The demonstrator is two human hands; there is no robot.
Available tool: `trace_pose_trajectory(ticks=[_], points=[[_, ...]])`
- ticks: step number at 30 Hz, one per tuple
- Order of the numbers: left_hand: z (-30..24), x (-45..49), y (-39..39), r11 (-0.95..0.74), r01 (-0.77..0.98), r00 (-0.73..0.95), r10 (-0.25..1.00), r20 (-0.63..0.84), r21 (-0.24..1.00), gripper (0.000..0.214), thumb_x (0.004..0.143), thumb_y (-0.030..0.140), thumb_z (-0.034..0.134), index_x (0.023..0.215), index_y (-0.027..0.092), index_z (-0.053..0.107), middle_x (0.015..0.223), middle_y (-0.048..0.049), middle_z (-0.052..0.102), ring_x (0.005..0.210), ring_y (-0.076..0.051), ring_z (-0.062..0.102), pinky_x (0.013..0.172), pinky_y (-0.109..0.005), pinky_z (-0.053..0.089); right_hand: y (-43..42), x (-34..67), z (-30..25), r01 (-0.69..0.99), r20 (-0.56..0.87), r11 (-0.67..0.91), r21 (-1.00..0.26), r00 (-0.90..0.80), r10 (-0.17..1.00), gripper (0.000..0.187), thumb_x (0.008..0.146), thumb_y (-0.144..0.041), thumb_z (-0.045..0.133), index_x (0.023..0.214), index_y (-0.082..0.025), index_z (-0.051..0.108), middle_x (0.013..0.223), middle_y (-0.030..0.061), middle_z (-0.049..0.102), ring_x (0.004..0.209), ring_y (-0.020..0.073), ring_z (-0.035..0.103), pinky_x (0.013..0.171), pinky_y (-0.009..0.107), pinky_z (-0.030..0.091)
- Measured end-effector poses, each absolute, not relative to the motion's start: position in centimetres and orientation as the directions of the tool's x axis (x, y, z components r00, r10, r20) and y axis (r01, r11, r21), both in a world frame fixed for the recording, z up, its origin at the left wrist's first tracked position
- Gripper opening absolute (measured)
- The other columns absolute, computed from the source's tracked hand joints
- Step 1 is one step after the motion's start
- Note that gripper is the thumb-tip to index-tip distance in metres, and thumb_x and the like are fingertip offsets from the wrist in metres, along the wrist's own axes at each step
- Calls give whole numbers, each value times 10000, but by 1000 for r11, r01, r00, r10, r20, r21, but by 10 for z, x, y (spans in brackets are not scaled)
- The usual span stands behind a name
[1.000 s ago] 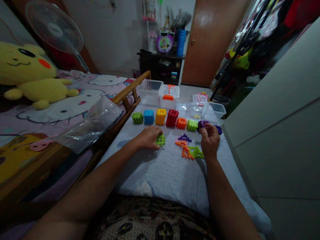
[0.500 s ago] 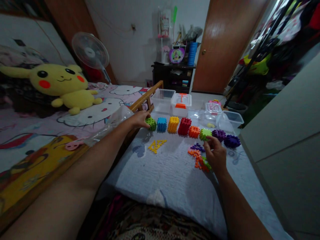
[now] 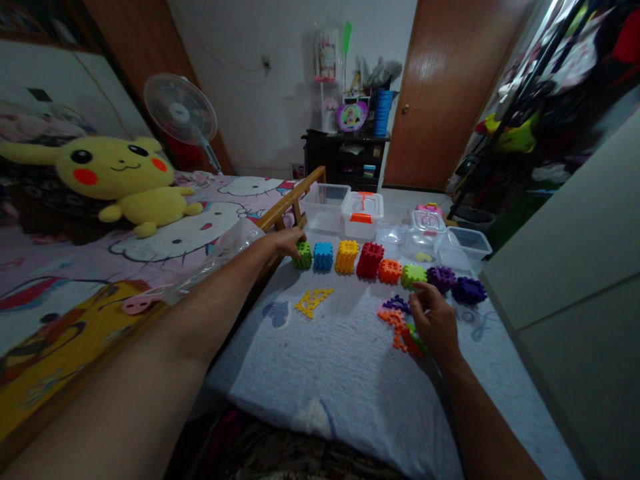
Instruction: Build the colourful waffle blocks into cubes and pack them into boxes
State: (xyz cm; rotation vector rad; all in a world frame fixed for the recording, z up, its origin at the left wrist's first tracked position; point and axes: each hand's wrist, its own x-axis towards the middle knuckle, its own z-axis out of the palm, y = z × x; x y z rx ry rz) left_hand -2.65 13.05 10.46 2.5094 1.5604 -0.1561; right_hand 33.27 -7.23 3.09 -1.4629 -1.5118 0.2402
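Observation:
Stacks of plastic interlocking pieces stand in a row across the cloth-covered table. My left hand [image 3: 291,242] is closed around the green stack [image 3: 303,257] at the row's left end. To its right come the blue stack [image 3: 323,257], yellow stack [image 3: 347,257], red stack [image 3: 370,260] and orange stack [image 3: 390,271]. My right hand [image 3: 435,321] hovers just in front of the lime stack [image 3: 413,275], fingers bent, thumb and forefinger apart, nothing visible between them. Loose orange pieces [image 3: 395,322] and a purple piece [image 3: 397,303] lie beside it. Yellow triangular pieces [image 3: 313,302] lie nearer the left.
Two purple stacks, one [image 3: 441,279] beside the other [image 3: 469,290], end the row. Behind stand a clear bin [image 3: 326,207], an orange-latched box [image 3: 361,217] and other clear containers [image 3: 467,241]. A wooden rail [image 3: 290,198] borders the bed on the left, near a plastic bag [image 3: 220,257].
The green stack under my left hand has gone from tilted to more upright. My right hand has barely moved. The whole view has shifted slightly downward in the picture.

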Motion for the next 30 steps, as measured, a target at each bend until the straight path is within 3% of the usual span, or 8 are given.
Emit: trace_pose_trajectory(ticks=[5, 13, 18, 27, 30], points=[[100, -29, 134, -433, 897, 441, 866, -236, 87, 487, 595, 270, 741, 1064, 173, 656, 1090, -58, 662, 997, -228, 625, 841, -249, 476, -71, 333, 29, 668, 489, 250, -701, 194, 851, 230, 859, -312, 533, 1011, -170, 630, 662, -7, 622, 557, 148, 578, 571, 261, 454], [98, -33, 126, -414, 907, 420, 876, -237, 76, 842, 597, 348, 812, 1350, 125, 508, 1309, -142, 594, 1176, -265, 583, 987, -279, 429, -70, 335, 26, 687, 488, 238, -686, 192, 852, 236, 859, -312, 532, 1019, -170, 631, 680, 3, 643, 583, 158, 599, 583, 267, 459], [95, -32, 117, -411, 911, 410, 884, -223, 46, 858, 598, 314, 813, 1368, 113, 492, 1336, -155, 592, 1222, -305, 559, 1034, -332, 409, -71, 333, 26, 687, 478, 232, -689, 189, 858, 231, 865, -303, 529, 1021, -171, 636, 661, -6, 624, 563, 151, 580, 578, 266, 455], [81, -38, 122, -410, 910, 415, 892, -178, 63, 825, 628, 245, 747, 1390, 125, 455, 1300, -136, 613, 1186, -273, 582, 1012, -314, 423, -71, 334, 27, 680, 474, 236, -694, 186, 860, 235, 865, -304, 528, 1030, -172, 629, 670, -11, 616, 556, 146, 576, 586, 268, 456], [80, -42, 119, -426, 903, 430, 896, -108, 61, 846, 603, 260, 764, 1383, 154, 455, 1321, -134, 586, 1220, -294, 550, 1046, -372, 404, -71, 333, 27, 680, 469, 239, -693, 174, 866, 245, 860, -298, 526, 1041, -168, 626, 672, -10, 619, 560, 147, 581, 587, 268, 459]])
